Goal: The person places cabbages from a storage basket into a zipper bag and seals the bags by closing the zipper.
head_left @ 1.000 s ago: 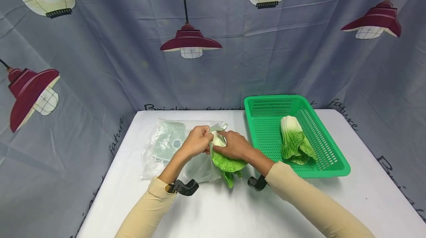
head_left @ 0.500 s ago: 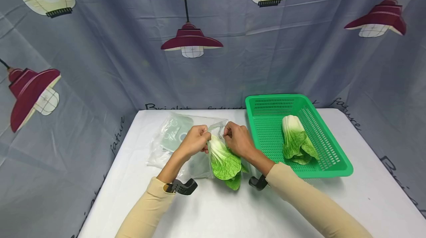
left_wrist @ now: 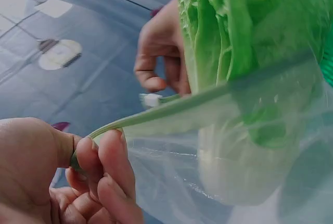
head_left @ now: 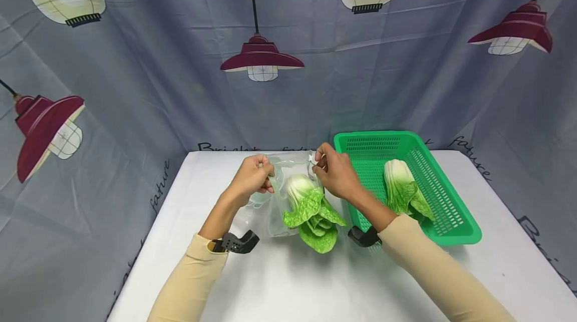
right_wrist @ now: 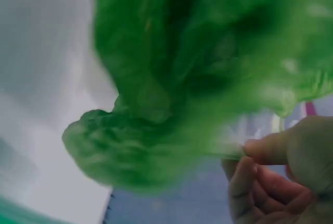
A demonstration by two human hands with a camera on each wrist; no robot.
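Observation:
A clear zip bag (head_left: 278, 219) is lifted by its mouth between the hands. My left hand (head_left: 250, 178) pinches one side of the mouth strip (left_wrist: 177, 110) between thumb and fingers. The other side is pinched by my right hand (head_left: 339, 176), close to a small white slider (left_wrist: 151, 99). A napa cabbage (head_left: 313, 214) sits with its white base inside the bag, while its green leaves spread out past the mouth toward the person. In the right wrist view the leaves (right_wrist: 145, 73) are blurred and cover most of the bag.
A green perforated basket (head_left: 455, 240) stands on the right of the white table (head_left: 270, 289). Another napa cabbage (head_left: 407, 189) lies in it. The right forearm passes over the basket's near left corner. Behind the table hangs a grey printed curtain (head_left: 288, 106).
Both hands have risen and moved apart, spreading the bag's mouth. The right hand has gone from the cabbage to the bag's edge. The bag has lifted, and the cabbage's leaves have turned toward the person.

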